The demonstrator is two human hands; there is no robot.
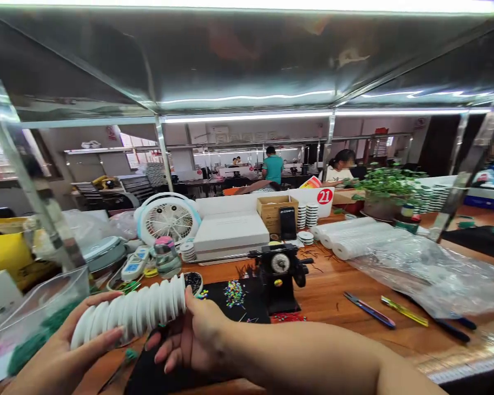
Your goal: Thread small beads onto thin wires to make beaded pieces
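Note:
A slanting row of white plastic spools (134,311), pressed together end to end, is held above the bench at the lower left. My left hand (69,343) wraps round its left part, thumb in front and fingers behind. At the right end of the row, my right hand (195,334) has its thumb against the last spool, its other fingers curled loosely below. Beneath the hands lies a black mat (214,296) with a heap of small coloured beads (234,293). Just behind the row sits a small bowl of dark pieces (193,282).
A black winding machine (280,274) stands beyond my right forearm. Pliers (370,310), a yellow cutter (404,311) and plastic-wrapped white rolls (362,238) lie to the right. A fan (168,219), white box (231,233) and glass jar (167,260) stand behind. Metal posts carry an overhead shelf.

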